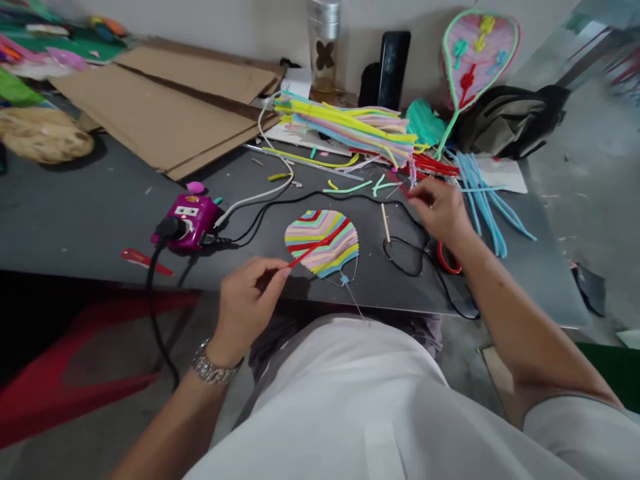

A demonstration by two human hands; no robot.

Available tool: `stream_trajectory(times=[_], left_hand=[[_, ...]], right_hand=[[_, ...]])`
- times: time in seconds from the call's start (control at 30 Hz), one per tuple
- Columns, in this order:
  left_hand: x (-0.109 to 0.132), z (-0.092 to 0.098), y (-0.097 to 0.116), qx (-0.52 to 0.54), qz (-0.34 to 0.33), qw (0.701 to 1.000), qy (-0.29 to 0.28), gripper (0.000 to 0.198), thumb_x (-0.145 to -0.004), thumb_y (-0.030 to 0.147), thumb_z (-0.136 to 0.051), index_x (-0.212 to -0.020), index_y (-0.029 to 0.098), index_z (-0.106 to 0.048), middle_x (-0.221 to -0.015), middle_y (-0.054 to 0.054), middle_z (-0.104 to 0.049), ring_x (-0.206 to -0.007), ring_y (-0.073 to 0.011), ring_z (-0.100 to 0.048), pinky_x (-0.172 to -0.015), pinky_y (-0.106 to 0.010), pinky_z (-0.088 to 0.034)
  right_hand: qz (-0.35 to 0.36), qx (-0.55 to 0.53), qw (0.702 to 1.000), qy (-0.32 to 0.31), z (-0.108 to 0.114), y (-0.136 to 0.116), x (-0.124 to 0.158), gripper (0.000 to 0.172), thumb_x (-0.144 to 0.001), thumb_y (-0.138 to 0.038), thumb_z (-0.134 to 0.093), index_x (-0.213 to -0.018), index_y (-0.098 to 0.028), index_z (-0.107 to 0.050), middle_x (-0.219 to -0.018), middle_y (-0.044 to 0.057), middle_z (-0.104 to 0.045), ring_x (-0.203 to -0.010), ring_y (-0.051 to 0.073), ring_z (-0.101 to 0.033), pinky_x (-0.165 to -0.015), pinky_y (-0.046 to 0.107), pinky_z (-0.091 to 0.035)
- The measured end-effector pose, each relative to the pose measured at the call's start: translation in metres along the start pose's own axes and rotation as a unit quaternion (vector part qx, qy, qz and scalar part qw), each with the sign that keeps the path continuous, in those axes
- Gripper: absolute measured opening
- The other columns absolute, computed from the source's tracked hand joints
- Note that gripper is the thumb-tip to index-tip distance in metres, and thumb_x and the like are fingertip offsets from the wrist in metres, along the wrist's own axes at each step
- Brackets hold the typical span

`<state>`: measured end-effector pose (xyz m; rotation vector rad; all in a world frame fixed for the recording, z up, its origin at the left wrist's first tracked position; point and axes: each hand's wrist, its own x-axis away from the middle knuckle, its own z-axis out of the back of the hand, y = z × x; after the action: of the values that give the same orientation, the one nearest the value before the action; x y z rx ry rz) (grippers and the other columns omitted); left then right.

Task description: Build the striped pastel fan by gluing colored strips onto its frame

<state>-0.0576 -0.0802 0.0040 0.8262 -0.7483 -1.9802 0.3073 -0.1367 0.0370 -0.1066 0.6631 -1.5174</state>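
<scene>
My left hand (250, 293) pinches one end of a red pipe cleaner (311, 249) at the table's front edge. The pipe cleaner slants up to the right across a rounded, striped panel (330, 219) made of many coloured pipe cleaners. Thin wire runs from the panel's lower edge through a small blue knot (345, 280) toward my lap. Farther right, my right hand (440, 208) is closed with its fingertips together near some blurred red and pink strands; what it holds I cannot make out. Red-handled scissors (449, 260) lie partly hidden below that forearm.
Behind the panel lies a bundle of pipe cleaners (350, 127), with blue ones (483, 200) at right. A purple power adapter (193, 223) and black cable (300, 199) occupy the left and middle. Cardboard sheets (185, 100), a bottle (324, 60), a phone (393, 70) and a finished-looking fan (480, 67) stand behind.
</scene>
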Motion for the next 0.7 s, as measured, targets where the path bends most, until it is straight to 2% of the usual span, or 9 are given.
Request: stream_trajectory(times=[0.07, 0.17, 0.33, 0.5, 0.7], left_hand=[[-0.006, 0.001, -0.002, -0.007, 0.004, 1.0, 0.027, 0.02, -0.096, 0.035, -0.064, -0.096, 0.021, -0.078, -0.086, -0.001, -0.076, -0.071, -0.0151, -0.064, -0.068, -0.027, -0.048], [-0.012, 0.002, 0.0, -0.013, 0.021, 0.998, 0.053, 0.019, -0.093, 0.034, -0.067, -0.099, 0.021, -0.079, -0.088, -0.001, -0.077, -0.068, -0.014, -0.062, -0.066, -0.026, -0.048], [-0.008, -0.002, 0.005, 0.018, 0.03, 0.999, 0.027, 0.016, -0.091, 0.033, -0.069, -0.087, 0.019, -0.075, -0.075, 0.002, -0.072, -0.059, -0.0117, -0.054, -0.06, -0.025, -0.044], [-0.003, -0.018, 0.003, 0.05, -0.003, 0.999, -0.016, 0.016, -0.094, 0.031, -0.066, -0.085, 0.019, -0.072, -0.082, -0.001, -0.072, -0.07, -0.0143, -0.061, -0.069, -0.027, -0.047], [-0.005, -0.031, 0.01, 0.058, -0.024, 0.996, -0.059, 0.013, -0.095, 0.029, -0.065, -0.088, 0.019, -0.071, -0.085, -0.003, -0.072, -0.075, -0.0166, -0.063, -0.074, -0.029, -0.049]], right_hand=[[0.035, 0.016, 0.999, -0.017, -0.012, -0.013, 0.013, 0.016, -0.099, -0.02, -0.06, -0.096, -0.022, -0.075, -0.093, 0.007, -0.076, -0.085, 0.022, -0.064, -0.077, 0.036, -0.046], [0.136, 0.084, 0.985, -0.07, -0.034, -0.041, 0.031, 0.021, -0.095, -0.01, -0.058, -0.095, -0.022, -0.075, -0.093, 0.006, -0.074, -0.089, 0.022, -0.059, -0.077, 0.037, -0.036], [0.219, 0.122, 0.965, -0.072, -0.06, -0.066, 0.044, 0.024, -0.096, -0.005, -0.055, -0.089, -0.021, -0.072, -0.094, 0.006, -0.071, -0.089, 0.021, -0.051, -0.077, 0.037, -0.028], [0.25, 0.113, 0.961, -0.046, -0.072, -0.066, 0.048, 0.026, -0.1, -0.009, -0.053, -0.089, -0.021, -0.073, -0.094, 0.006, -0.07, -0.088, 0.021, -0.049, -0.079, 0.037, -0.029], [0.225, 0.084, 0.97, -0.036, -0.074, -0.067, 0.049, 0.027, -0.1, -0.009, -0.052, -0.095, -0.023, -0.075, -0.096, 0.005, -0.071, -0.091, 0.021, -0.053, -0.082, 0.038, -0.031]])
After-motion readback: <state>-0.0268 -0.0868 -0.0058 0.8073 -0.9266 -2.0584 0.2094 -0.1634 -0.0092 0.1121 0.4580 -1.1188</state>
